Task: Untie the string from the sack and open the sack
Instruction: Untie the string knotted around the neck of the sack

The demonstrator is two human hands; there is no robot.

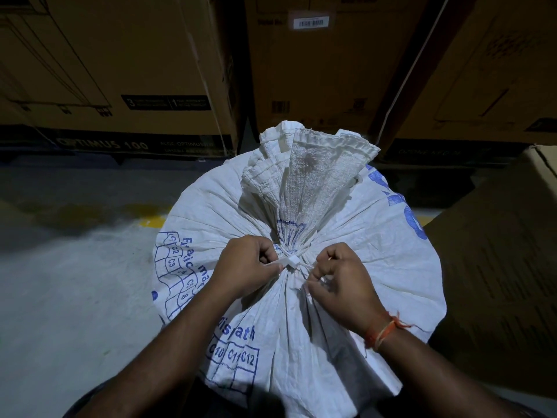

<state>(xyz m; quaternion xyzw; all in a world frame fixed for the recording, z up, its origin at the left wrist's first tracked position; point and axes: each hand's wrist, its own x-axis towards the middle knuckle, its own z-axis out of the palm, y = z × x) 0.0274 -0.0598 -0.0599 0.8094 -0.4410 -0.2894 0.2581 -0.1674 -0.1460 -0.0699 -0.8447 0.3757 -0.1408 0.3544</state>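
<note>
One white woven sack (pixel 301 297) with blue print stands on the grey floor (pixel 60 282) in front of three big cardboard boxes (pixel 120 70) — a fourth box (pixel 497 251) is at its right. One white string (pixel 293 262) with a small square lock ties its gathered neck, still closed. The left hand (pixel 247 267) pinches the string's tail; the right hand (pixel 340 285) pinches it at the other side.

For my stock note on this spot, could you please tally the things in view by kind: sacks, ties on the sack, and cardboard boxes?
White sack: 1
White tie around the sack's neck: 1
Cardboard boxes: 4, namely left, middle, right and near right
Total: 6
</note>
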